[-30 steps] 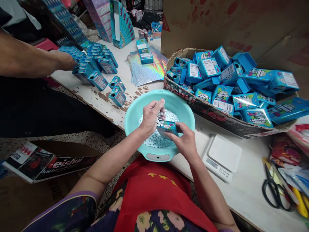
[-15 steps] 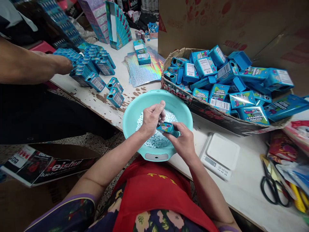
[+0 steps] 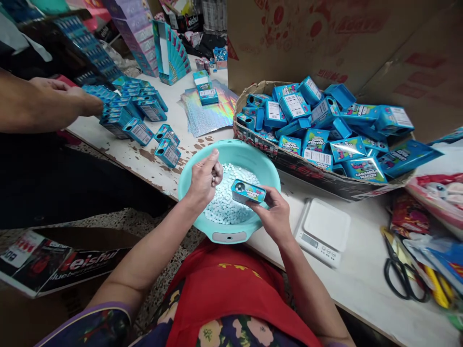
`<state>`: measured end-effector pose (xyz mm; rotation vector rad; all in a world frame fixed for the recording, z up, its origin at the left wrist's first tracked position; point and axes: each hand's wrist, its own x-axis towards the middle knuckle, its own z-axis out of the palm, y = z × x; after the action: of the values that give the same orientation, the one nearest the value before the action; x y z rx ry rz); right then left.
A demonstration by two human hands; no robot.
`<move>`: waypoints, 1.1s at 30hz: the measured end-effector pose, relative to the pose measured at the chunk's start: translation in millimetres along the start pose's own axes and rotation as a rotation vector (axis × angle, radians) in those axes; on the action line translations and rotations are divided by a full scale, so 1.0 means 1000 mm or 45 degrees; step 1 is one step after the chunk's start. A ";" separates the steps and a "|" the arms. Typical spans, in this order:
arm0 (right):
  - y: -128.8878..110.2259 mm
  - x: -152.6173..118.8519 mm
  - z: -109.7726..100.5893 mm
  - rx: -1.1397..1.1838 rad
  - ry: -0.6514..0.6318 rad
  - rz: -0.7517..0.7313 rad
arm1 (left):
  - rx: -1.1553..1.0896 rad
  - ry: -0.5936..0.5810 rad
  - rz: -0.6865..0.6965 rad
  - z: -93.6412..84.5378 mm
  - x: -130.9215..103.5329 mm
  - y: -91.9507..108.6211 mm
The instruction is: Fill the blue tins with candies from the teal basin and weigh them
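Left hand [image 3: 206, 179] has pulled off the blue box [image 3: 249, 192]: loose fist, can't tell if loaded. Right hand [image 3: 274, 211] grips box. Likely filling; pouring needs fist over hole [image 3: 240, 186].

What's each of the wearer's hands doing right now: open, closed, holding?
Left hand: closed, fingers curled; cannot tell if anything is inside.
Right hand: holding a blue box.

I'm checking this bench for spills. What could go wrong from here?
The tin in the right hand has an uncovered hole, so tipping it might spill any contents. The basin seems to jut off the table; a bump could scatter its white pellets. Tins heaped in the carton might slide out if jolted.
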<state>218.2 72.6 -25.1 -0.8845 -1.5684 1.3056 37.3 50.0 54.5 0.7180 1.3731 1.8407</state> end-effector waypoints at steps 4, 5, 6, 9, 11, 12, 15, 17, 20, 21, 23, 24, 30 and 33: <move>-0.001 0.002 0.005 -0.153 -0.080 -0.048 | -0.029 0.006 0.076 0.007 -0.011 -0.004; -0.002 0.002 0.007 -0.183 -0.098 -0.068 | 0.000 -0.018 0.117 0.011 -0.014 -0.006; -0.003 0.003 0.009 -0.206 -0.117 -0.083 | 0.035 -0.039 0.153 0.015 -0.017 -0.008; -0.007 0.006 0.015 -0.233 -0.141 -0.088 | 0.093 -0.066 0.222 0.022 -0.023 -0.014; -0.009 0.007 0.017 -0.243 -0.127 -0.084 | 0.097 -0.053 0.257 0.022 -0.023 -0.017; -0.010 0.008 0.017 -0.248 -0.118 -0.084 | 0.097 -0.047 0.273 0.021 -0.022 -0.018; -0.009 0.009 0.017 -0.262 -0.102 -0.076 | 0.106 -0.054 0.285 0.020 -0.021 -0.017; -0.008 0.010 0.017 -0.263 -0.090 -0.072 | 0.096 -0.086 0.265 0.021 -0.022 -0.016; -0.007 0.011 0.017 -0.250 -0.080 -0.069 | 0.073 -0.154 0.250 0.023 -0.025 -0.013; -0.007 0.011 0.016 -0.239 -0.081 -0.067 | 0.065 -0.167 0.249 0.023 -0.025 -0.012; -0.007 0.010 0.012 -0.191 -0.095 -0.057 | 0.059 -0.153 0.239 0.018 -0.022 -0.010; -0.007 0.009 0.009 -0.156 -0.098 -0.050 | 0.078 -0.120 0.231 0.012 -0.019 -0.009; -0.001 0.000 -0.007 -0.034 0.082 -0.060 | 1.380 -0.466 0.017 -0.045 -0.004 -0.022; 0.005 -0.003 -0.006 -0.045 0.120 -0.085 | 2.102 -1.080 -0.149 -0.054 -0.014 -0.036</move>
<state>225.2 72.9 -30.3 -0.8950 -1.5385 1.1759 11.1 14.3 4.2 1.7897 1.9332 -0.1964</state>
